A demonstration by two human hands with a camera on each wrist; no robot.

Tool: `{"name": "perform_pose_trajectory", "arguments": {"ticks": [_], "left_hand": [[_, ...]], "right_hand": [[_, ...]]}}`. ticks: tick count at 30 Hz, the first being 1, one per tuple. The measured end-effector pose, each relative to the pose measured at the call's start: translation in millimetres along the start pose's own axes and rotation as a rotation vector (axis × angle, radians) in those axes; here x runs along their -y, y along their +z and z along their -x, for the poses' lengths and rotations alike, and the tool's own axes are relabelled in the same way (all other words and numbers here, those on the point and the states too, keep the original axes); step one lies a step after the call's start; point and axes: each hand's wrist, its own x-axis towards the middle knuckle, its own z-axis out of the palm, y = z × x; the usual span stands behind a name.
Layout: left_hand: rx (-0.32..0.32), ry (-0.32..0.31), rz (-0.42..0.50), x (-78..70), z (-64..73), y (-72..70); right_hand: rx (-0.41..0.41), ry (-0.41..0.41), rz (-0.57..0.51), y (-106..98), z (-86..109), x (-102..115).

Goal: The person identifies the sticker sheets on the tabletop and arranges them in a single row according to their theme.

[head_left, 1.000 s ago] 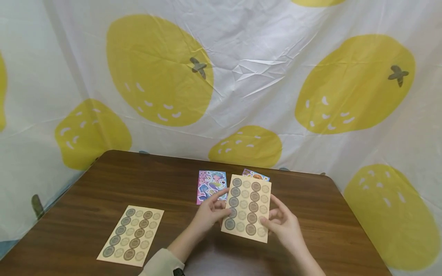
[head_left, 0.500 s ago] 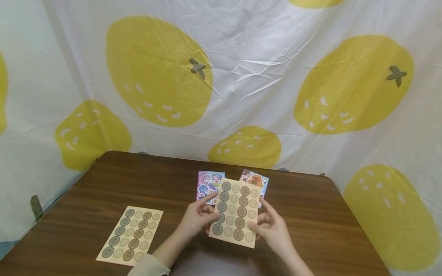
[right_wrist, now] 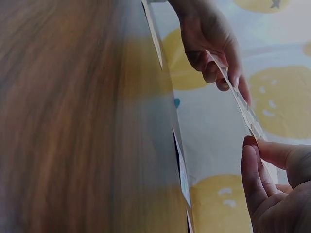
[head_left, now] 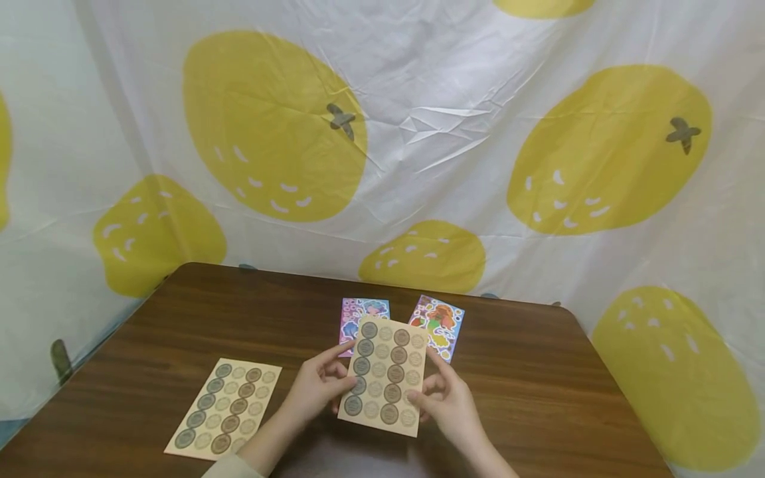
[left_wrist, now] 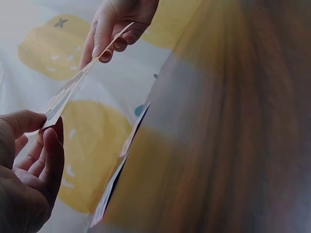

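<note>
Between both hands a cream sticker sheet (head_left: pixel 382 378) with rows of round grey, brown and pale seal stickers is held up, tilted toward the head camera. My left hand (head_left: pixel 317 382) pinches its left edge, thumb on the front and fingers behind. At the right edge my right hand (head_left: pixel 448 401) grips it the same way. The wrist views show the sheet (left_wrist: pixel 73 87) nearly edge-on, raised off the table. Its upper part overlaps two colourful mermaid sticker sheets in the head view: a pink-purple one (head_left: pixel 352 318) and a blue-purple one (head_left: pixel 441 322).
A second cream sticker sheet (head_left: pixel 230 405) with the same round seals lies flat on the left of the dark wooden table (head_left: pixel 538 385). Behind the table's far edge hangs a white cloth (head_left: pixel 442 133) printed with large yellow fruit.
Both hands have carried the cream sticker sheet left and slightly toward the near side. More of the blue-purple mermaid sheet has come into view behind it.
</note>
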Motion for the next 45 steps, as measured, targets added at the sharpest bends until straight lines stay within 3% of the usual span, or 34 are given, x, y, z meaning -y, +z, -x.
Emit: {"name": "perform_pose_trajectory", "arguments": {"ticks": [10,21,33,45], "left_hand": [[-0.027,-0.043,-0.108,-0.6,14.7,-16.8],[-0.012,-0.070,-0.156,-0.4,29.5,-34.1],[-0.016,-0.105,-0.227,1.7,40.3,-49.2],[-0.007,-0.137,-0.277,4.7,49.7,-60.3]], "right_hand": [[0.062,0.007,0.021,17.1,1.2,1.3],[0.114,0.010,0.050,36.6,0.1,-14.9],[0.133,-0.010,0.104,53.9,0.9,-16.6],[0.158,0.050,0.032,67.5,0.5,-22.7]]}}
